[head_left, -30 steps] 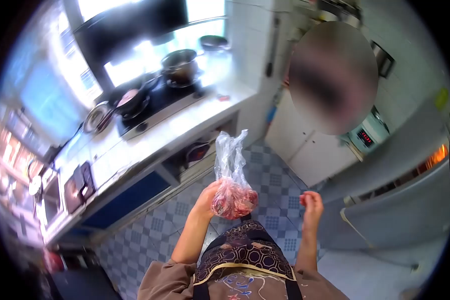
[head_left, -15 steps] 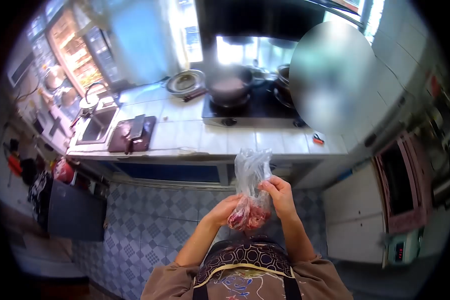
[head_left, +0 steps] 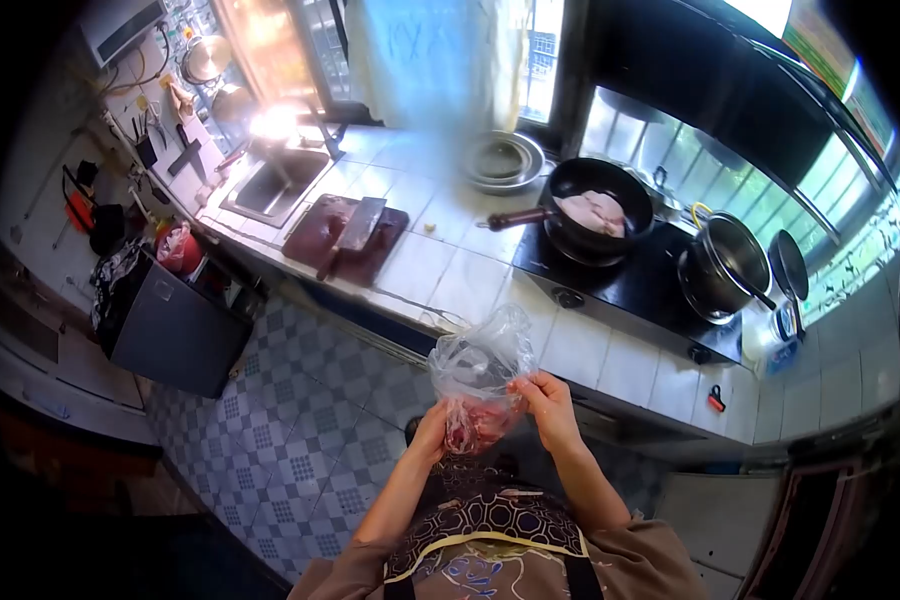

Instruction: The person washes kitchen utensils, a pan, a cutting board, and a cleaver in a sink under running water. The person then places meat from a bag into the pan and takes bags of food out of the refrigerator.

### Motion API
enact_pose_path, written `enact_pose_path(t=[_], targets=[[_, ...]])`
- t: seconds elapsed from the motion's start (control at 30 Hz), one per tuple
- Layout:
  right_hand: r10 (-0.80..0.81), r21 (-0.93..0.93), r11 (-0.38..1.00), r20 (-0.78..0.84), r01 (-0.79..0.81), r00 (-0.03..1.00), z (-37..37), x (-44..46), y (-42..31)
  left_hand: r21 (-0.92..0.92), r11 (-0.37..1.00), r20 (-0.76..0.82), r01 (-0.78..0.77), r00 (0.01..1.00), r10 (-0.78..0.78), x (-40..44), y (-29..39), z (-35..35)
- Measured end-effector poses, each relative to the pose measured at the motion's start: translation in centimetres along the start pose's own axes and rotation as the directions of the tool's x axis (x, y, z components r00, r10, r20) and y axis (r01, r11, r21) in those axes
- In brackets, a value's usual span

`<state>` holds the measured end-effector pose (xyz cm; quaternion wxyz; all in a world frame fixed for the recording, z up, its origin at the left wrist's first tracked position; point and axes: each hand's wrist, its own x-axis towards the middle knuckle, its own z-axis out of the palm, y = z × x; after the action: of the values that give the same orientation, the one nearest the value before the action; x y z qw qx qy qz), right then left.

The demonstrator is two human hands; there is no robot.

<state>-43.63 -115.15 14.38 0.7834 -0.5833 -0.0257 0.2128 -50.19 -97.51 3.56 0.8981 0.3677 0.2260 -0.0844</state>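
Observation:
A clear plastic bag (head_left: 482, 360) with red meat (head_left: 482, 424) in its bottom hangs between my hands, in front of the apron. My left hand (head_left: 432, 432) grips the bag's lower left side, beside the meat. The fingers of my right hand (head_left: 548, 405) pinch the bag's right side, a little above the meat. The upper part of the bag is puffed out and leans toward the counter edge.
On the tiled counter (head_left: 450, 270) are a cleaver (head_left: 362, 222) on a dark board (head_left: 330, 238), a sink (head_left: 275, 187), and stacked plates (head_left: 505, 160). A wok (head_left: 598, 205) with pale meat and a pot (head_left: 727, 262) stand on the stove (head_left: 650, 285).
The view has swung from the fridge side to the counter and sink. My right hand, apart from the bag at first, has come to hold it. The bag's upper part has spread wider.

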Motion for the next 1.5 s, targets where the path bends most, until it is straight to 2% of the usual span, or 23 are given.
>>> enact_pose_path(t=[0.17, 0.3, 0.37, 0.43, 0.5, 0.53, 0.57, 0.63, 0.67, 0.73, 0.77, 0.83, 0.87, 0.9, 0.97, 1.03, 1.1, 1.13, 1.17, 1.23, 1.3, 1.43, 1.5], targets=[[-0.035, -0.087, 0.996, -0.119, 0.025, 0.992, 3.6, 7.1, 1.2, 0.176, 0.982, -0.024, -0.073, 0.997, 0.079, 6.6, 5.9, -2.8], [-0.17, -0.066, 0.985, -0.283, 0.158, 0.944, 6.8, 12.2, 2.2, 0.548, 0.821, 0.159, -0.161, 0.983, 0.087, 13.1, 13.7, -2.4], [-0.23, -0.013, 0.968, -0.441, 0.25, 0.868, 8.8, 14.1, 2.0, 0.613, 0.743, 0.267, -0.268, 0.956, 0.124, 17.2, 16.4, -2.6], [-0.233, 0.0, 0.963, -0.512, 0.271, 0.827, 9.6, 15.8, 3.0, 0.687, 0.68, 0.335, -0.255, 0.942, 0.015, 21.3, 19.1, -3.1], [-0.315, -0.169, 0.949, -0.589, 0.268, 0.744, 10.3, 16.8, 4.1, 0.625, 0.751, 0.357, -0.215, 0.934, -0.029, 24.0, 21.2, -3.3], [-0.29, -0.239, 0.955, -0.604, 0.178, 0.743, 10.1, 17.2, 5.4, 0.58, 0.731, 0.418, -0.36, 0.901, 0.112, 25.2, 21.4, -3.5], [-0.285, -0.273, 0.951, -0.605, 0.142, 0.743, 9.7, 17.3, 7.1, 0.508, 0.78, 0.438, -0.365, 0.889, 0.131, 25.3, 22.1, -3.4], [-0.084, -0.144, 0.989, -0.664, -0.017, 0.743, 9.8, 17.4, 9.2, 0.618, 0.674, 0.362, -0.404, 0.908, 0.212, 27.2, 20.6, -6.2], [-0.081, -0.141, 0.99, -0.679, -0.02, 0.73, 9.9, 17.1, 9.7, 0.619, 0.678, 0.371, -0.397, 0.908, 0.194, 26.9, 20.1, -6.7], [0.057, -0.015, 0.995, -0.715, -0.097, 0.696, 9.7, 16.7, 10.1, 0.694, 0.604, 0.244, -0.391, 0.918, 0.314, 25.6, 18.9, -7.3], [0.063, -0.011, 0.995, -0.721, -0.103, 0.69, 9.5, 16.7, 9.9, 0.695, 0.608, 0.243, -0.384, 0.921, 0.304, 24.9, 18.6, -7.0], [0.007, -0.05, 0.997, -0.713, -0.061, 0.701, 9.1, 16.5, 9.5, 0.713, 0.494, 0.266, -0.498, 0.844, 0.466, 22.4, 18.7, -5.4], [0.012, -0.049, 0.997, -0.712, -0.067, 0.702, 8.8, 16.8, 9.5, 0.697, 0.391, 0.357, -0.601, 0.764, 0.537, 21.4, 19.0, -4.2], [-0.015, -0.112, 0.99, -0.675, -0.082, 0.738, 8.3, 17.0, 9.5, 0.701, 0.393, 0.35, -0.595, 0.767, 0.539, 20.8, 19.3, -3.3], [-0.038, -0.178, 0.98, -0.624, -0.094, 0.78, 7.9, 17.6, 9.0, 0.604, 0.038, 0.691, -0.796, 0.547, 0.473, 20.6, 19.6, -1.6], [-0.083, -0.311, 0.944, -0.546, -0.109, 0.834, 8.5, 18.0, 8.1, 0.609, 0.014, 0.718, -0.793, 0.559, 0.415, 21.0, 19.3, -0.1], [-0.082, -0.331, 0.937, -0.513, -0.108, 0.854, 8.5, 18.3, 7.5, 0.658, -0.159, 0.733, -0.736, 0.578, 0.358, 21.0, 19.4, 1.7], [-0.079, -0.373, 0.919, -0.495, -0.13, 0.865, 8.4, 18.4, 7.5, 0.702, -0.145, 0.702, -0.697, 0.644, 0.303, 21.7, 19.0, 1.8], [-0.076, -0.416, 0.897, -0.478, -0.149, 0.875, 8.2, 18.5, 7.5, 0.696, -0.158, 0.709, -0.7, 0.635, 0.306, 22.5, 18.7, 1.8], [-0.105, -0.421, 0.9, -0.458, -0.111, 0.883, 7.7, 18.6, 7.0, 0.788, -0.179, 0.609, -0.589, 0.703, 0.367, 23.8, 17.8, 1.6], [-0.093, -0.441, 0.892, -0.395, -0.099, 0.914, 7.0, 18.6, 6.6, 0.793, -0.171, 0.6, -0.584, 0.704, 0.379, 24.7, 17.3, 1.2], [-0.036, -0.475, 0.871, -0.319, -0.127, 0.947, 4.7, 18.9, 7.4, 0.799, 0.06, 0.504, -0.599, 0.72, 0.477, 25.3, 17.2, 1.0], [0.008, -0.507, 0.844, -0.318, -0.177, 0.948, 3.7, 19.1, 8.0, 0.789, -0.007, 0.537, -0.614, 0.684, 0.494, 24.2, 17.9, 1.3]])
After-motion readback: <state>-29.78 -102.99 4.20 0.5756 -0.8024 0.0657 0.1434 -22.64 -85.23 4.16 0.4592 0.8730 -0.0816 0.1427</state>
